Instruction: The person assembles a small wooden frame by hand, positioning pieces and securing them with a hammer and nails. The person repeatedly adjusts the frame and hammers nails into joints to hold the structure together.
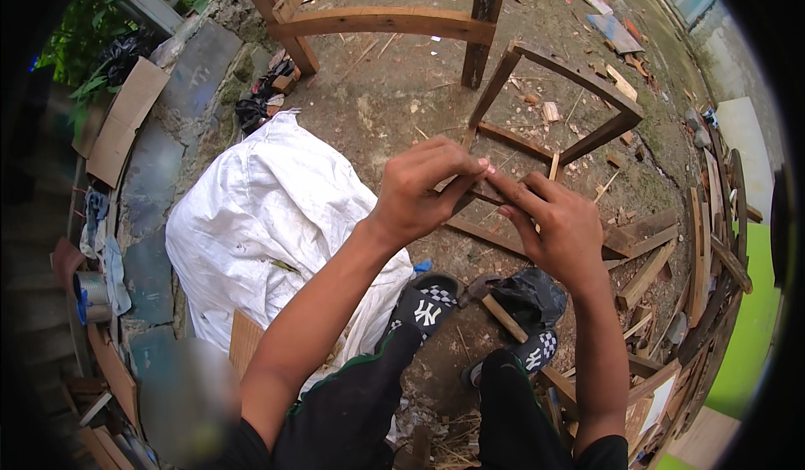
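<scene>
My left hand (426, 186) and my right hand (553, 223) come together in front of me, fingertips meeting. Both have their fingers bent in a pinch. Whatever small thing they may hold is too hidden to name. A dark wooden bar shows just beneath the fingers; whether they touch it is unclear. Beyond my hands stands a dark wooden frame (579, 72) of joined bars, partly covered by them. A hammer with a light wooden handle (505, 317) rests between my feet, beside a black plastic bag (537, 296).
A large white sack (268, 210) covers the ground at left. A bigger wooden frame (386, 22) stands at the far side. Scrap wood (650, 273) piles up along the right, near a green panel (750, 319). A low stone ledge (151, 273) and a tin can (94, 294) lie left.
</scene>
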`<state>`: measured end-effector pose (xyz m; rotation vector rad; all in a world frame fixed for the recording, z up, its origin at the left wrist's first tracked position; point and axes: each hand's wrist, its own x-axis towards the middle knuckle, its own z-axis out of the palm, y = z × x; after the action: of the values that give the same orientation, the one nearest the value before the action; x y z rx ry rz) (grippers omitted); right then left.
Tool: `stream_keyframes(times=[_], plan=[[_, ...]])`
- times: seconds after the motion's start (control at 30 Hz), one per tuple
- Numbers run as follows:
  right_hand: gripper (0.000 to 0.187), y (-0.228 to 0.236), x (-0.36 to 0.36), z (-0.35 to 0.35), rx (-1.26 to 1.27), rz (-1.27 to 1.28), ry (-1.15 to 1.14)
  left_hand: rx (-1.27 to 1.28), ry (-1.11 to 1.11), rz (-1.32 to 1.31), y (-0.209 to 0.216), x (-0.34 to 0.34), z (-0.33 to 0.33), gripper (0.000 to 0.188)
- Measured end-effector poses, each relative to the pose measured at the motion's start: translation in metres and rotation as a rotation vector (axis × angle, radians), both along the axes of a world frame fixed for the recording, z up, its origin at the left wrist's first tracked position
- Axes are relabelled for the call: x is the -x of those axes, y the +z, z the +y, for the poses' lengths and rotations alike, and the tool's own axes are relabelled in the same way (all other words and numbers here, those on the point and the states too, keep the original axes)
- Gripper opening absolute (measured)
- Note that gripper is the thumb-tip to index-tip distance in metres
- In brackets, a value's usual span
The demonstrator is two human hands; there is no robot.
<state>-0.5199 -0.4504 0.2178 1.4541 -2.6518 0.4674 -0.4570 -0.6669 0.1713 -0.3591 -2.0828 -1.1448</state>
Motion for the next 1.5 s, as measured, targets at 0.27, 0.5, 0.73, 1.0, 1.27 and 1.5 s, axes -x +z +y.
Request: stream_keyframes(times=[0.27, 0.5, 0.73, 1.0, 1.27, 1.5], plan=[[0.049, -0.003, 0.001, 0.003, 0.118, -0.034, 0.0, 0.023, -0.017, 0.024, -0.003, 0.0, -0.002, 0.02], [0.021, -0.026, -0.035, 0.043, 0.812, 0.157, 0.119, 0.061, -0.015, 0.055, -0.005, -0.002, -0.003, 0.023], [0.027, -0.204, -0.109, 0.086, 0.032, -0.361, -0.271, 0.054, -0.011, 0.059, -0.009, 0.0, -0.001, 0.025], [0.055, -0.31, -0.132, 0.147, -0.545, -0.496, -0.288, 0.033, 0.002, 0.077, -0.01, 0.002, 0.003, 0.024], [0.033, -0.221, -0.122, 0.12, -0.321, -0.719, -0.474, 0.01, 0.02, 0.029, -0.009, -0.005, 0.001, 0.022], [0.023, -0.133, -0.109, 0.125, 0.201, -1.086, -0.243, -0.055, -0.022, 0.009, -0.02, -0.002, 0.003, 0.038]])
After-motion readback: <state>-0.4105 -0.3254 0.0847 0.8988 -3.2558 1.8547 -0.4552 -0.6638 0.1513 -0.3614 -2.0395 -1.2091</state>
